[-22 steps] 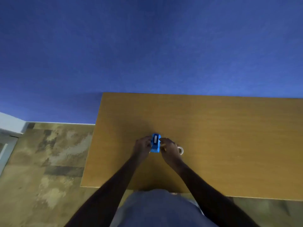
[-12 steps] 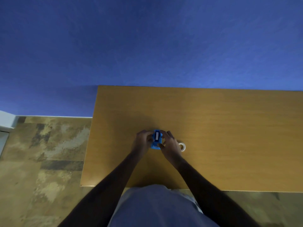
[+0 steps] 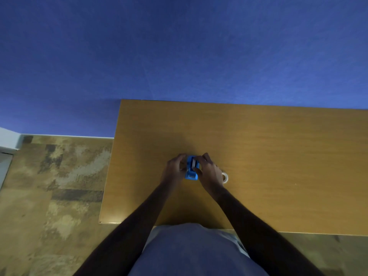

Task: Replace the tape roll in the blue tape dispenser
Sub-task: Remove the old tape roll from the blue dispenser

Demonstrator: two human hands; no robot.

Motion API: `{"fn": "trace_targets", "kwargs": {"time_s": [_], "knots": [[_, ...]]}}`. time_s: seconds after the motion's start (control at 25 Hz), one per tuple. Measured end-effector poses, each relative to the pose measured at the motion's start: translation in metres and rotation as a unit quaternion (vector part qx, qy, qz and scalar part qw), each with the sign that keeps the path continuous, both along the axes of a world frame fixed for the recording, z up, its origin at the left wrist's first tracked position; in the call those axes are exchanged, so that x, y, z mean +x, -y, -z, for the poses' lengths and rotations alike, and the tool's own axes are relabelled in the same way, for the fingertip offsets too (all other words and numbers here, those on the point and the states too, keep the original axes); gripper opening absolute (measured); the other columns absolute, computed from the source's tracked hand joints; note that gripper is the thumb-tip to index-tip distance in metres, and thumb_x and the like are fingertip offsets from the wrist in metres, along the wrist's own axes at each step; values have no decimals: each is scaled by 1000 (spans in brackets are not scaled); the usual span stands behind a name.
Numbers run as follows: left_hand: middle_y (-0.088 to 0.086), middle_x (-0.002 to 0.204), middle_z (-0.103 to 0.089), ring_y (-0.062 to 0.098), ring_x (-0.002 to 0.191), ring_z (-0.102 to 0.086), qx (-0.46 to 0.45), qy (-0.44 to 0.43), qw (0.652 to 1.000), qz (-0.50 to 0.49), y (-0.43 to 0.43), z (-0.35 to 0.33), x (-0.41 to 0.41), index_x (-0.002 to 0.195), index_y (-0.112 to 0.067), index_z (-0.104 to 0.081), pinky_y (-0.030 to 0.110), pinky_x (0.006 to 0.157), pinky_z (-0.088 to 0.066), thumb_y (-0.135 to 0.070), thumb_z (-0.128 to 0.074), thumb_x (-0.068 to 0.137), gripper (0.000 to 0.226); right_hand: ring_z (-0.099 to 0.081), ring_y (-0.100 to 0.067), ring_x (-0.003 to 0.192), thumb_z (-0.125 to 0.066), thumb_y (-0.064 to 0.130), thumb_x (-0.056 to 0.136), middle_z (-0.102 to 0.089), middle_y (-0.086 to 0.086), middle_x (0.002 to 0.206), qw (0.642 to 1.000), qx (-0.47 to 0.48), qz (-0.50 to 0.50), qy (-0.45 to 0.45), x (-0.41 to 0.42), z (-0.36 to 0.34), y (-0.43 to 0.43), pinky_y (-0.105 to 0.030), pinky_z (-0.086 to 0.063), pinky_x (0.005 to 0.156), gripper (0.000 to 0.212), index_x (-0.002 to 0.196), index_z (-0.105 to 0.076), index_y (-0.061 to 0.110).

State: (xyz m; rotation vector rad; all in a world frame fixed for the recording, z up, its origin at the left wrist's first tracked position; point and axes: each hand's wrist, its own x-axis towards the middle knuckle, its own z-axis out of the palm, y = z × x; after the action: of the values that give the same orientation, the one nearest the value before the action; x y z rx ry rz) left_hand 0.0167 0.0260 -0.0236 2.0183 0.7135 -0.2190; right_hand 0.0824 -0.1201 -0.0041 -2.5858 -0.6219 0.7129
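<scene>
We steady the blue tape dispenser (image 3: 192,169) on the worktop (image 3: 278,156), left hand (image 3: 173,170) and right hand (image 3: 209,171) flanking it, fingers pressed against its sides, apparently bracing it to work the roll. A white tape roll (image 3: 225,177) waits just beside our right hand. Open worktop lies beyond; the near edge is well clear.

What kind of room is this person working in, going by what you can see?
Probably an office or classroom, though that's a guess. A plain wooden table stands against a blue wall over a patchy brown floor, and the only items out are a blue tape dispenser and a spare tape roll.
</scene>
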Motion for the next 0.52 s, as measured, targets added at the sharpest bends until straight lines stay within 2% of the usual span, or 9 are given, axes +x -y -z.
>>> {"fn": "trace_targets", "kwargs": {"time_s": [0.2, 0.52], "knots": [[12, 123, -80, 28, 114, -77, 4, 14, 1000, 0, 2, -1, -3, 141, -9, -68, 42, 97, -65, 8, -67, 94, 50, -72, -33, 118, -79, 20, 98, -58, -7, 138, 1000, -8, -22, -12, 10, -4, -1, -52, -65, 92, 48, 142, -61, 16], [10, 123, -81, 26, 113, -78, -14, 24, 999, -30, 7, -5, -10, 136, -10, -73, 50, 99, -65, -2, -71, 98, 39, -72, -32, 117, -76, 19, 101, -60, -7, 136, 999, 28, -23, -8, 12, -8, 3, -55, -64, 90, 40, 138, -62, 17]]}}
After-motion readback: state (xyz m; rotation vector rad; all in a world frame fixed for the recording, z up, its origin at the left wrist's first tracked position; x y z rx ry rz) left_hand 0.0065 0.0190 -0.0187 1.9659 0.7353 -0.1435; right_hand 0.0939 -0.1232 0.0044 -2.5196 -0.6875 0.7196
